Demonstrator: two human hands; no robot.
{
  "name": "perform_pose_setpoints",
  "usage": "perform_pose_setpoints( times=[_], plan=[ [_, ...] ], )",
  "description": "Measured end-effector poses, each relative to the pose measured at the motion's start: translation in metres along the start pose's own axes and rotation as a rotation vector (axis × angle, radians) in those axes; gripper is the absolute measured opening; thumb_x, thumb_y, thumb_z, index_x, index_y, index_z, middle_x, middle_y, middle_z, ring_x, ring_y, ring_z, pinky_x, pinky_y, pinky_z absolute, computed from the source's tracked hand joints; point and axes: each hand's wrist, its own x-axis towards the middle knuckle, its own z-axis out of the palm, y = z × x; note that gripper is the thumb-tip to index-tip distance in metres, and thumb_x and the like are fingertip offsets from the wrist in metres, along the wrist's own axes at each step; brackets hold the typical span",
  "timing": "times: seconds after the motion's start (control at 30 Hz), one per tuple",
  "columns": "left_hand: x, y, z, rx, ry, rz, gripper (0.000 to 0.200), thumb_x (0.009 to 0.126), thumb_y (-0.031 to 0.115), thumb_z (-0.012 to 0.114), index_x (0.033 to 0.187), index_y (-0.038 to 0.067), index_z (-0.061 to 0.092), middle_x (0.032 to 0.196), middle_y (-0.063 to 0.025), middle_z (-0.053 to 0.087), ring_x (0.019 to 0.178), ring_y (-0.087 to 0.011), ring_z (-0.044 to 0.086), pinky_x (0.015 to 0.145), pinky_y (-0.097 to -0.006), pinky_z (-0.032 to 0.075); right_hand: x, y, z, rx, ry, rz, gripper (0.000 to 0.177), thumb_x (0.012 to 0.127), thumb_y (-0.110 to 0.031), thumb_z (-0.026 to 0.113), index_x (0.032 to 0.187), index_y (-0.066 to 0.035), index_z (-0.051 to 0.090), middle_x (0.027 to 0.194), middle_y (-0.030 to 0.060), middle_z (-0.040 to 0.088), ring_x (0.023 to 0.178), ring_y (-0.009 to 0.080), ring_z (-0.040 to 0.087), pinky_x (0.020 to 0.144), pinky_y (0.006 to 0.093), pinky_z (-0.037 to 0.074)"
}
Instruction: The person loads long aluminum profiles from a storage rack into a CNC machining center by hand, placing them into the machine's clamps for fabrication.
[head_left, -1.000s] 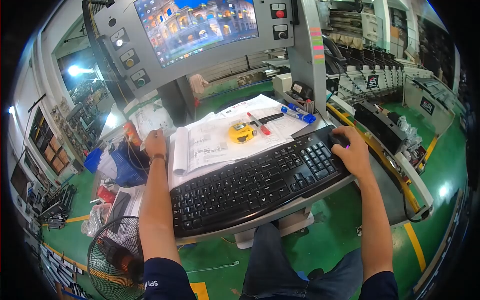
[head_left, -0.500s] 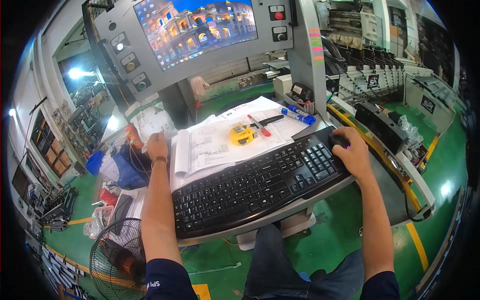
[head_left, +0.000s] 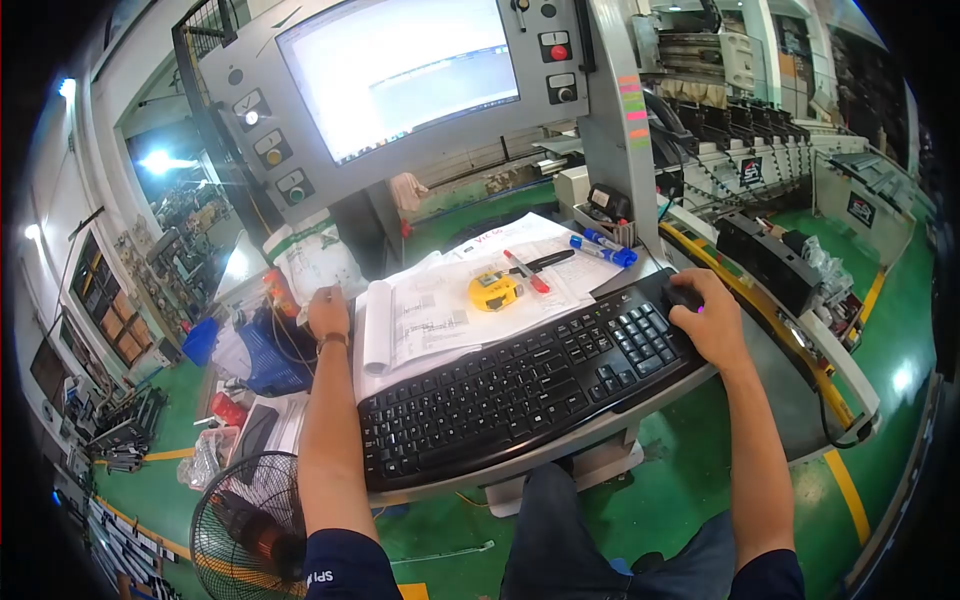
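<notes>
My right hand [head_left: 716,322] is wrapped over a black computer mouse [head_left: 681,294] at the right end of a black keyboard [head_left: 510,385]. My left hand [head_left: 328,314] rests beside the left edge of the paper drawings [head_left: 425,315], its fingers curled; whatever they may hold is hidden. On the papers lie a yellow tape measure [head_left: 493,292], a red pen [head_left: 528,272] and a black pen [head_left: 545,261]. Blue markers [head_left: 603,250] lie at the papers' right edge. Above, the monitor [head_left: 405,75] glows mostly white, with a window showing faintly.
A grey control panel with buttons [head_left: 559,52] frames the monitor. At the left are a white plastic bag [head_left: 315,262], a blue basket [head_left: 270,350] and a black fan [head_left: 250,530]. A yellow-edged rail [head_left: 760,325] runs along the right. Machinery stands behind.
The monitor has gone from a desktop picture of a lit building to a mostly white window. The view has shifted slightly; both hands keep their places.
</notes>
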Motion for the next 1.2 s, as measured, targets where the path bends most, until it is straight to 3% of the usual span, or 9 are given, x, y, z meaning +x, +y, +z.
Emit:
perform_pose_setpoints(
  times=[0.23, 0.37, 0.4, 0.53, 1.2],
  plan=[
    [-0.001, -0.003, 0.001, -0.011, 0.01, 0.03, 0.032, 0.093, 0.03, 0.064, 0.098, 0.0, 0.072, 0.07, -0.0101, 0.072, 0.062, -0.0197, 0.068, 0.065, -0.034, 0.052, 0.0, 0.0, -0.003, -0.038, -0.051, -0.008, 0.043, 0.076, -0.021, 0.065, 0.115, -0.005, 0.065, 0.119, 0.0122, 0.063, 0.104, 0.0325, 0.064, 0.088, 0.0382, 0.051],
    [-0.001, -0.004, 0.002, 0.0, 0.011, 0.027, 0.032, 0.093, 0.029, 0.064, 0.097, -0.001, 0.072, 0.069, -0.0096, 0.072, 0.063, -0.0191, 0.068, 0.065, -0.0333, 0.052, 0.001, -0.007, -0.002, -0.08, -0.083, -0.003, 0.044, 0.083, -0.026, 0.067, 0.121, -0.004, 0.061, 0.124, 0.0146, 0.06, 0.108, 0.0348, 0.063, 0.092, 0.0405, 0.05],
    [-0.005, 0.005, -0.003, -0.005, -0.015, -0.019, 0.031, 0.093, 0.03, 0.062, 0.094, 0.001, 0.072, 0.073, -0.0115, 0.071, 0.073, -0.0281, 0.069, 0.075, -0.0401, 0.052, 0.001, -0.006, -0.002, -0.071, -0.088, 0.0, 0.045, 0.085, -0.027, 0.067, 0.122, -0.003, 0.06, 0.126, 0.0151, 0.059, 0.109, 0.0352, 0.063, 0.093, 0.0408, 0.049],
    [-0.005, 0.007, -0.003, -0.018, -0.022, -0.049, 0.03, 0.094, 0.03, 0.061, 0.092, 0.002, 0.072, 0.073, -0.0112, 0.072, 0.073, -0.0284, 0.07, 0.075, -0.0401, 0.052, 0.001, -0.004, -0.001, -0.092, -0.092, -0.023, 0.046, 0.088, -0.028, 0.067, 0.124, -0.002, 0.058, 0.128, 0.0163, 0.058, 0.112, 0.0358, 0.062, 0.095, 0.0413, 0.049],
    [-0.008, 0.014, -0.006, 0.015, -0.02, -0.033, 0.03, 0.093, 0.031, 0.061, 0.093, 0.002, 0.072, 0.073, -0.0102, 0.072, 0.075, -0.0281, 0.07, 0.078, -0.0399, 0.052, 0.001, -0.004, -0.001, -0.093, -0.101, -0.01, 0.042, 0.088, -0.028, 0.067, 0.123, -0.005, 0.064, 0.133, 0.0154, 0.057, 0.116, 0.0355, 0.061, 0.098, 0.0408, 0.048]
  ],
)
